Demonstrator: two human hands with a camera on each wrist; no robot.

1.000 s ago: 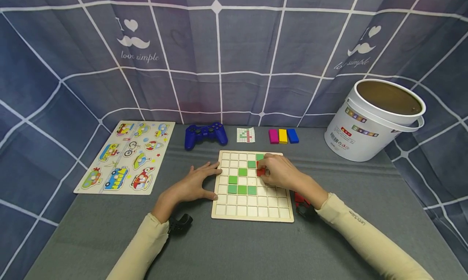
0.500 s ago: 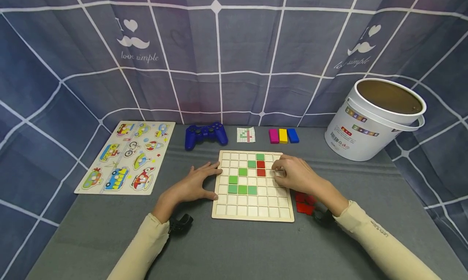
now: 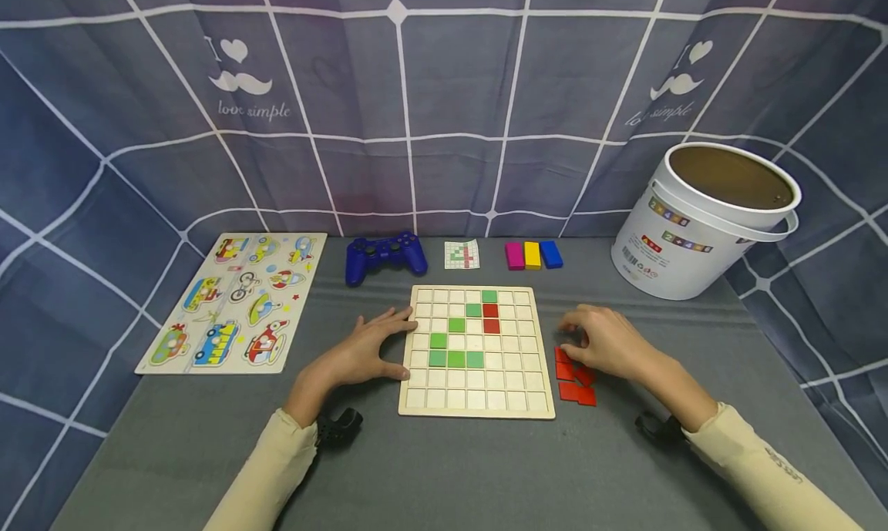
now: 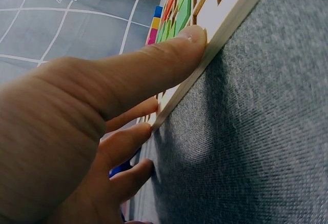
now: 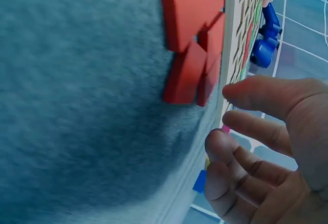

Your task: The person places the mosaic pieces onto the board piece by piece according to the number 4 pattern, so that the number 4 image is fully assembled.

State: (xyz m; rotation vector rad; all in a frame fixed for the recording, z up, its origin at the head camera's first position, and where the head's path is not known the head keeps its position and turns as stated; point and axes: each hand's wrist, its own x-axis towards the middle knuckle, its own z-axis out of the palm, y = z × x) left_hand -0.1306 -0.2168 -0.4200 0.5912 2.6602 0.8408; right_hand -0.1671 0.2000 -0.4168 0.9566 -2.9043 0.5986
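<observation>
A wooden grid board lies flat, with several green tiles and two red tiles in its squares. My left hand rests against the board's left edge, fingers spread; the thumb touches the rim in the left wrist view. To the right of the board, my right hand hovers beside a loose group of red square tiles. Its fingers are loosely bent and nothing shows between them. In the right wrist view, a gap separates the fingertips from the red tiles.
Behind the board are a blue game controller, a small pattern card, and pink, yellow and blue blocks. A picture puzzle board lies left. A white bucket stands back right.
My right hand has moved right, off the board and over to the loose red tiles. This uncovered the two red tiles in the grid. The left hand stays at the board's edge.
</observation>
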